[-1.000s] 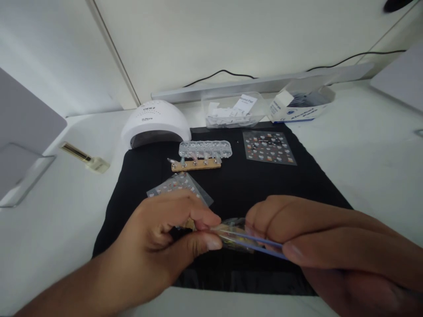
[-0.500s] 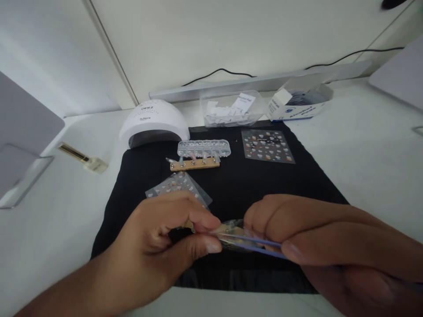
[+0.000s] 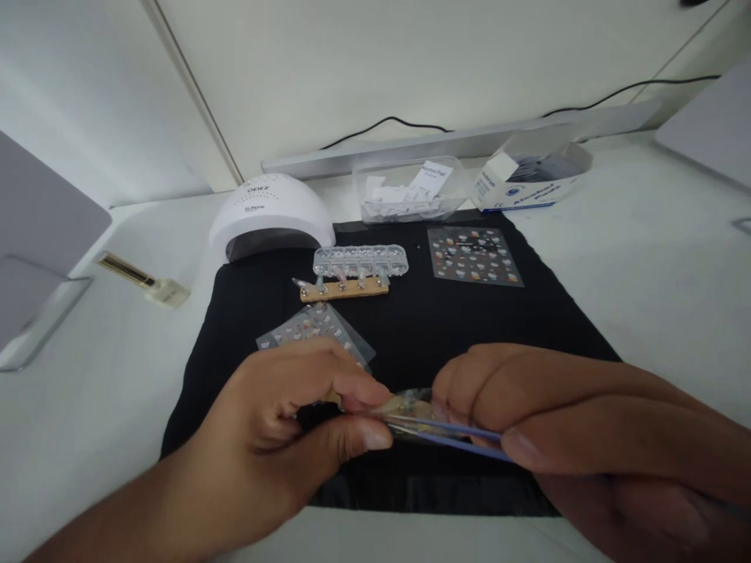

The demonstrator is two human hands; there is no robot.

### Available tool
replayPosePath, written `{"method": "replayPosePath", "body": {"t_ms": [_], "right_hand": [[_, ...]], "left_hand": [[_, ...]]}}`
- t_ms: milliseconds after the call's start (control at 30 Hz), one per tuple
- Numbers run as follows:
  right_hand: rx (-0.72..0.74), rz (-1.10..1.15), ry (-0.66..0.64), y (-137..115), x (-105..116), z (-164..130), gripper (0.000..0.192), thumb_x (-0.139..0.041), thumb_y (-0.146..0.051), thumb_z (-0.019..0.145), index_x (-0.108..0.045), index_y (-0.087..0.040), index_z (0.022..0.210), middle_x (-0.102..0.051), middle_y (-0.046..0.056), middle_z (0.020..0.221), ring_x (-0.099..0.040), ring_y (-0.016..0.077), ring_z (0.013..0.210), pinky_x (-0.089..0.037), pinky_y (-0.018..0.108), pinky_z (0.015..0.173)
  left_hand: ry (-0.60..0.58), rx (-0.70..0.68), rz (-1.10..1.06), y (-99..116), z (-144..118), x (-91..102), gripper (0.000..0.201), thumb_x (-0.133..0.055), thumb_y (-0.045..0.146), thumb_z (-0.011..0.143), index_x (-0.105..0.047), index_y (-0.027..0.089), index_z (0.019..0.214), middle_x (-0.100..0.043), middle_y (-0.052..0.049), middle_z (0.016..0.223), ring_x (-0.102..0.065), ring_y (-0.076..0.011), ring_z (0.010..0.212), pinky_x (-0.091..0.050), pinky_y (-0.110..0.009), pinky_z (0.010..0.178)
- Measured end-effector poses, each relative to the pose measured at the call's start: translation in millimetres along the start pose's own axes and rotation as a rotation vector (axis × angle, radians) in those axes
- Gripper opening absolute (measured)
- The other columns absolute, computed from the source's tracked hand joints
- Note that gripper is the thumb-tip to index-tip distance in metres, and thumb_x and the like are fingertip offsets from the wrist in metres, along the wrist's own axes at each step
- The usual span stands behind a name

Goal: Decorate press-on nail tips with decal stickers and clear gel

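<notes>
You have the clear film (image 3: 411,403) between your two hands, low over the front half of the black cloth (image 3: 446,324). Your left hand (image 3: 264,414) is pinched on the film's left end, thumb under, index finger over. Your right hand (image 3: 563,418) is closed around the tweezers (image 3: 469,446), whose tips reach to the left fingertips; cannot tell whether they grip anything.

Edges: the cloth's near edge runs just below your hands, with a band of pale surface (image 3: 651,258) in front of it. Your right wrist lies over the cloth's right edge, your left forearm over the left. Open room: a broad stretch of cloth ahead of your right hand, up to the sticker sheet (image 3: 475,259). Tighter on the left, where overlapping sheets (image 3: 305,328) lie just beyond your left knuckles, partly hidden.

Film: transparent, shiny, crinkled, tan and yellowish tones showing through; contents too blurred to name. Tweezers: blue arms, slightly spread, silvery toward the tips.

Farther out: wooden strip (image 3: 346,290) with nail tips, bead case (image 3: 361,260) right behind it, then white lamp (image 3: 273,211), plastic tub (image 3: 411,213) and pad box (image 3: 522,195). Bottle (image 3: 167,292) stands left of the cloth.
</notes>
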State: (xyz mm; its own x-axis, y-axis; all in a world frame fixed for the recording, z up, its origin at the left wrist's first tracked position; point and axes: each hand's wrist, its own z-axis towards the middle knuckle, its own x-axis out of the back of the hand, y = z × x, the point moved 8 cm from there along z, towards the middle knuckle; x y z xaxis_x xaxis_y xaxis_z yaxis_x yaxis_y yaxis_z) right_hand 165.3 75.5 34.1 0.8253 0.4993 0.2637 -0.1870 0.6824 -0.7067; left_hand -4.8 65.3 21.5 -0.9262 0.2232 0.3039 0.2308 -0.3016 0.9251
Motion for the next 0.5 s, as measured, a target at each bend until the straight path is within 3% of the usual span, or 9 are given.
{"method": "replayPosePath", "body": {"t_ms": [233,333,500], "right_hand": [[-0.009,0.029,0.017,0.4,2.6,-2.1,0.026,-0.050,-0.035,0.102,-0.071,-0.025,0.114,-0.070,0.006,0.083,-0.073,0.0205,0.073,-0.065,0.040,0.073],[-0.047,0.056,0.031,1.9,1.3,-1.6,0.025,-0.052,-0.034,0.101,-0.072,-0.024,0.113,-0.071,0.007,0.084,-0.073,0.0208,0.072,-0.064,0.040,0.069],[-0.141,0.186,0.284,6.7,9.7,1.2,0.030,-0.052,-0.039,0.100,-0.078,-0.024,0.099,-0.068,0.003,0.072,-0.068,0.0191,0.061,-0.060,0.039,0.056]], "left_hand": [[-0.004,-0.008,0.006,1.8,-1.9,0.3,0.008,-0.074,0.014,0.087,-0.074,0.020,0.091,-0.069,0.003,0.077,-0.064,-0.0075,0.069,-0.049,-0.015,0.063],[0.020,-0.027,-0.003,0.4,-4.1,1.8,0.017,-0.076,0.014,0.086,-0.073,0.023,0.100,-0.068,0.004,0.079,-0.064,-0.0074,0.071,-0.050,-0.015,0.066],[0.008,-0.123,-0.049,3.6,-7.6,0.2,0.034,-0.073,0.013,0.088,-0.068,0.029,0.117,-0.068,0.004,0.086,-0.065,-0.0090,0.079,-0.053,-0.017,0.073]]}}
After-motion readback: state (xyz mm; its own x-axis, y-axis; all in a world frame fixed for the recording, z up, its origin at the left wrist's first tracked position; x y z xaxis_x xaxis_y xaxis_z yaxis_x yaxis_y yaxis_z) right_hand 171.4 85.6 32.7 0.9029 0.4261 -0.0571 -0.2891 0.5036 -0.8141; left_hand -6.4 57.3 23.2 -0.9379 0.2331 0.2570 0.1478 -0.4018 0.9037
